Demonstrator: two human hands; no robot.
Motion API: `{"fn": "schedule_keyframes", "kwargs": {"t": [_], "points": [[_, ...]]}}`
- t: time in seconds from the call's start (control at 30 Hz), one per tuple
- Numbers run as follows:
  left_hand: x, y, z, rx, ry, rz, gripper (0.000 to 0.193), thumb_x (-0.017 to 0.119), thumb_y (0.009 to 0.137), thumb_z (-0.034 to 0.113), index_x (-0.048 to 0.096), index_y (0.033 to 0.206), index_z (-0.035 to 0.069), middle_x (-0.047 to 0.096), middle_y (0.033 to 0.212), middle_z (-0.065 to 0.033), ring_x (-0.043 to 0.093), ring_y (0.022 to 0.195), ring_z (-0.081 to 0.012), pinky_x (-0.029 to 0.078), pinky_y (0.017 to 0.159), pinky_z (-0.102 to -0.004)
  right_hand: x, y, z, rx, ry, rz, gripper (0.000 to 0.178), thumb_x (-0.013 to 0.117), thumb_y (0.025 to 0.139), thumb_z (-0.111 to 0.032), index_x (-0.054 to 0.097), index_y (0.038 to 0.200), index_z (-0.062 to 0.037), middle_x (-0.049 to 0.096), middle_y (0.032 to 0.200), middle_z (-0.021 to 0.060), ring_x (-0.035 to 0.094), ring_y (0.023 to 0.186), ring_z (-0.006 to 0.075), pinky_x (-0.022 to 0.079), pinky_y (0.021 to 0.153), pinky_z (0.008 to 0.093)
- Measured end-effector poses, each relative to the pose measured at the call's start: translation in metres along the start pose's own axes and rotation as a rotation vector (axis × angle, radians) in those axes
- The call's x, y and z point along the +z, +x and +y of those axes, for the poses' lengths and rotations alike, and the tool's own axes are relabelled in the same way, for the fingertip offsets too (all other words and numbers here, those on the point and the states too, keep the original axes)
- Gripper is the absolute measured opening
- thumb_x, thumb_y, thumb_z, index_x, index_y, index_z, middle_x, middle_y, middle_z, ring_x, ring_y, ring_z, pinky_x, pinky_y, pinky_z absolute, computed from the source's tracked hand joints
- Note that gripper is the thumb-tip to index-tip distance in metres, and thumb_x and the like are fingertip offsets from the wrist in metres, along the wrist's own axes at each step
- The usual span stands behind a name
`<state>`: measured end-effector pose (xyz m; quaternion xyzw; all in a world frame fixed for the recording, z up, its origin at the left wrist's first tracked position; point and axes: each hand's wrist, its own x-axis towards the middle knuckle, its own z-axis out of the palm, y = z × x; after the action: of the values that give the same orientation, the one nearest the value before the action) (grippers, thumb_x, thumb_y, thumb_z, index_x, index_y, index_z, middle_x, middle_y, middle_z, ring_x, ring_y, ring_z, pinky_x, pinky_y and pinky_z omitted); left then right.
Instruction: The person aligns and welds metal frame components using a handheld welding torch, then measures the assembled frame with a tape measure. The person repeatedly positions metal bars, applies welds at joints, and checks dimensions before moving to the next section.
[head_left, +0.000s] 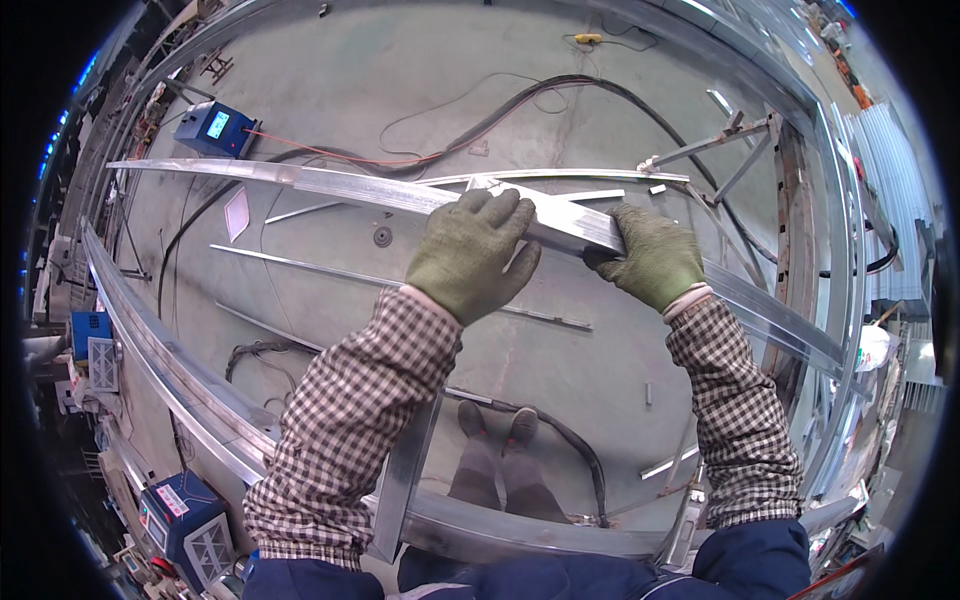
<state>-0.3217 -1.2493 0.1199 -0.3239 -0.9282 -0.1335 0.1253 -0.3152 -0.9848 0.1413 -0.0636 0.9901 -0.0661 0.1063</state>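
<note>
A short silvery rectangular metal tube (570,222) lies slantwise over a long metal beam (350,185) that crosses in front of me. My left hand (468,250), in a green work glove, is bent over the beam at the tube's left end, thumb on the near side. Its fingertips touch the tube; its exact hold is partly hidden. At the other end, my right hand (655,255), gloved alike, grips the tube with its thumb below and fingers over the end. Beyond that hand the beam carries on to the lower right.
A blue machine with a lit screen (210,128) stands back left, another blue machine (185,525) lower left. A thick black cable (520,100) curves over the floor. Thin metal strips (400,282) lie below the beam. Metal frame bars (180,340) surround me.
</note>
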Motion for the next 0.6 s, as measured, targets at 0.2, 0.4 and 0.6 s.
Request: {"fn": "schedule_keyframes", "kwargs": {"t": [0.2,0.4,0.6], "points": [[0.000,-0.021,0.014,-0.034,0.082,-0.107,0.072,0.073,0.099,0.044,0.058,0.158,0.006,0.059,0.161,-0.0199,0.056,0.147,-0.0431,0.048,0.121,-0.0533,-0.004,-0.001,-0.003,0.038,-0.015,-0.059,0.057,0.081,0.092,-0.055,0.074,0.130,-0.0116,0.081,0.118,0.0149,0.079,0.112,0.0341,0.062,0.097,0.0487],[0.008,-0.023,0.014,-0.021,0.084,-0.079,0.070,0.075,0.098,0.040,0.058,0.158,0.009,0.060,0.160,-0.0180,0.057,0.146,-0.0429,0.047,0.122,-0.0528,-0.008,-0.001,-0.002,0.031,-0.003,-0.080,0.056,0.079,0.094,-0.053,0.073,0.132,-0.0120,0.081,0.120,0.0153,0.078,0.114,0.0333,0.061,0.099,0.0477],[0.021,-0.020,0.000,-0.020,0.102,-0.096,0.068,0.075,0.099,0.038,0.058,0.159,0.012,0.059,0.163,-0.0155,0.056,0.149,-0.0417,0.045,0.126,-0.0502,-0.002,-0.008,0.008,-0.123,0.136,0.080,0.063,0.080,0.094,-0.047,0.067,0.145,-0.0126,0.077,0.129,0.0164,0.075,0.118,0.0358,0.060,0.104,0.0489]]}}
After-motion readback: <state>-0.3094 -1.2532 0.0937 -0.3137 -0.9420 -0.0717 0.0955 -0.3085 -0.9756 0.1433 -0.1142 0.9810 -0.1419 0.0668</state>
